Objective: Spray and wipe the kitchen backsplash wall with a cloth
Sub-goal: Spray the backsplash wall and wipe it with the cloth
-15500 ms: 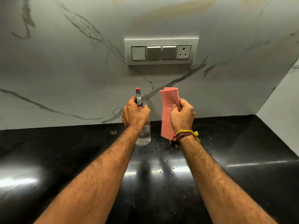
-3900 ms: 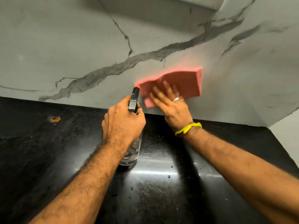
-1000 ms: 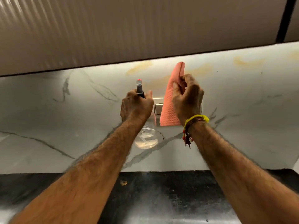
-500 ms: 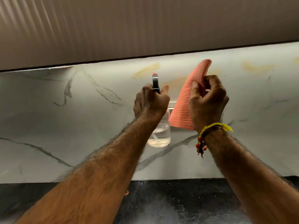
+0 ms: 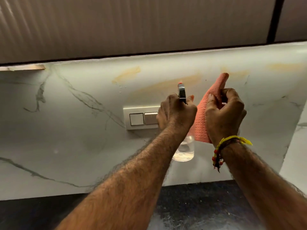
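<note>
My left hand grips a clear spray bottle by its neck, held up in front of the white marble backsplash; its black nozzle with a red tip points at the wall. Just to its right, my right hand holds a folded pink cloth upright, off the wall, the fingers curled round it. Yellowish stains streak the upper part of the backsplash, above both hands.
A silver switch panel is set in the wall, partly hidden behind my left hand. Ribbed upper cabinets overhang the backsplash. A black countertop runs along the bottom. A side wall closes the corner at right.
Both hands have shifted right in the view with the bottle and cloth still raised, and the switch panel has come into sight left of my left hand.
</note>
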